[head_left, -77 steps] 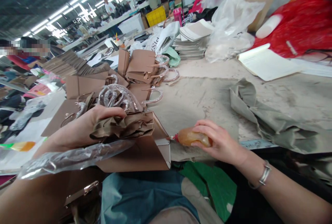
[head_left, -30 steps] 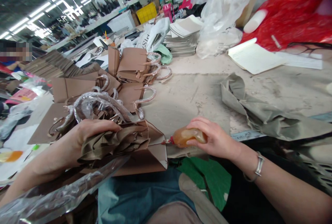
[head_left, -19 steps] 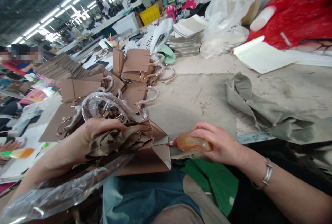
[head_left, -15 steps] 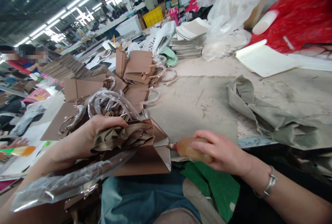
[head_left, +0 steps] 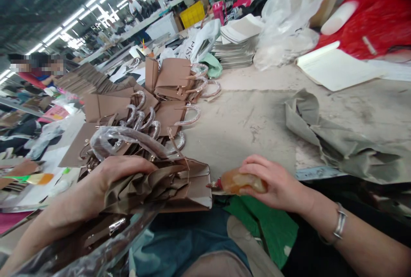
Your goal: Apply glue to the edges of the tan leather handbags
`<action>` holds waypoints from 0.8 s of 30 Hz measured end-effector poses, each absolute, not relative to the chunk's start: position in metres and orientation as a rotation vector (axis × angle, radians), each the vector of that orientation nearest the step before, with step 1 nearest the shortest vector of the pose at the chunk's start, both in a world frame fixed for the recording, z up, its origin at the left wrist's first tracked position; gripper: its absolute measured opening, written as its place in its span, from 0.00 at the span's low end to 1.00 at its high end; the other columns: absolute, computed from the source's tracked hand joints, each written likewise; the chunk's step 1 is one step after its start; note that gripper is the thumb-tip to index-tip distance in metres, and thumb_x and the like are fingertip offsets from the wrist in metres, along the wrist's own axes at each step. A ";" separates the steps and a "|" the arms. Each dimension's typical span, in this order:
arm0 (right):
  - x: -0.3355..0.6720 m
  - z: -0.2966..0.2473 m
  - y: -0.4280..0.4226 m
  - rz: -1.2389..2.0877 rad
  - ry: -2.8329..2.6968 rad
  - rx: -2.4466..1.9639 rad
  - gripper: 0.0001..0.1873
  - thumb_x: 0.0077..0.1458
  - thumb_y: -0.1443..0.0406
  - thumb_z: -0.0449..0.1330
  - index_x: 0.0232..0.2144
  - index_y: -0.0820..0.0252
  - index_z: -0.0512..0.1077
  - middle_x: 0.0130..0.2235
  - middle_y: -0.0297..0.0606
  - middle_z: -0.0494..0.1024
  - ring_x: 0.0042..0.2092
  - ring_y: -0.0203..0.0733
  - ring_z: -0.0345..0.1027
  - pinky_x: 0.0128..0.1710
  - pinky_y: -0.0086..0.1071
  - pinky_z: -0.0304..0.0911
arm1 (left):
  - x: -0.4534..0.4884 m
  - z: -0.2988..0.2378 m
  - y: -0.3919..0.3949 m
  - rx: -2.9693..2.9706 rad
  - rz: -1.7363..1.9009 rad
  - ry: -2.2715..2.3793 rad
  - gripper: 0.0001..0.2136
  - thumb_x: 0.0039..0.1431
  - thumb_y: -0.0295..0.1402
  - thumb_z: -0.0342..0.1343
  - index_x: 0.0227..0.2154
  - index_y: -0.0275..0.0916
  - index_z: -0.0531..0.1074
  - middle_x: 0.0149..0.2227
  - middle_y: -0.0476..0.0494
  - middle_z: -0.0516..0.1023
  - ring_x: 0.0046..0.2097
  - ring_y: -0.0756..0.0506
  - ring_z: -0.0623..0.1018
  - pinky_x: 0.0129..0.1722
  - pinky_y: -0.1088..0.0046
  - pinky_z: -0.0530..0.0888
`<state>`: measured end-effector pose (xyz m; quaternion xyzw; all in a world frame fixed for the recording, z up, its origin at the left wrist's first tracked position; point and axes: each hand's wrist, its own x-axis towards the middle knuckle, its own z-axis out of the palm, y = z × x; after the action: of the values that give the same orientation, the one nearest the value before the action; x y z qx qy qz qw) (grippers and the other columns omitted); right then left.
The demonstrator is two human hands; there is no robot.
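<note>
My left hand (head_left: 123, 172) is closed on a brown handbag (head_left: 195, 189), its thumb over the crumpled olive lining (head_left: 141, 189). The bag lies on its side over my lap at the table's edge, with plastic-wrapped handles above and below it. In my right hand (head_left: 272, 180) is a squeeze bottle (head_left: 239, 181) of amber glue with a red nozzle, held sideways. The nozzle tip points left at the bag's open edge; whether it touches I cannot tell. My left fingers are partly hidden by the lining.
More brown handbags (head_left: 173, 78) with wrapped handles are heaped beyond my left hand. A crumpled grey-green cloth (head_left: 340, 144) lies on the right of the table. Farther back are a paper stack (head_left: 236, 48), an open notebook (head_left: 340, 69) and clear plastic bags (head_left: 285, 20). People work in the background.
The bag has been turned, so its near side shows less and its opening looks narrower. The lower handle has swung down. The bottle has stayed near the bag's edge.
</note>
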<state>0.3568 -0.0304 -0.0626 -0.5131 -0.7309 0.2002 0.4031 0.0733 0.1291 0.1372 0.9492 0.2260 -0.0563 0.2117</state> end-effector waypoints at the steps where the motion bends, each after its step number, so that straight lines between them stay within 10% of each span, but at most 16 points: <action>1: 0.357 -0.064 -0.029 0.510 -1.801 -1.316 0.16 0.54 0.63 0.61 0.45 0.57 0.65 0.43 0.42 0.68 0.43 0.42 0.66 0.40 0.33 0.65 | 0.068 0.136 0.127 2.641 -0.198 0.611 0.09 0.54 0.35 0.54 0.37 0.42 0.72 0.38 0.50 0.78 0.38 0.50 0.77 0.37 0.80 0.72; 24: 0.365 -0.065 -0.020 0.633 -1.773 -1.170 0.14 0.53 0.61 0.63 0.42 0.56 0.67 0.39 0.38 0.71 0.41 0.40 0.66 0.40 0.32 0.64 | 0.071 0.144 0.137 2.587 -0.236 0.803 0.11 0.52 0.34 0.55 0.40 0.42 0.73 0.38 0.50 0.79 0.36 0.49 0.78 0.35 0.81 0.73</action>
<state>0.3646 -0.0204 -0.0650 -0.4724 -0.7159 0.2555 0.4461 0.0709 0.1369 0.1438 0.9303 0.2886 -0.0848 0.2096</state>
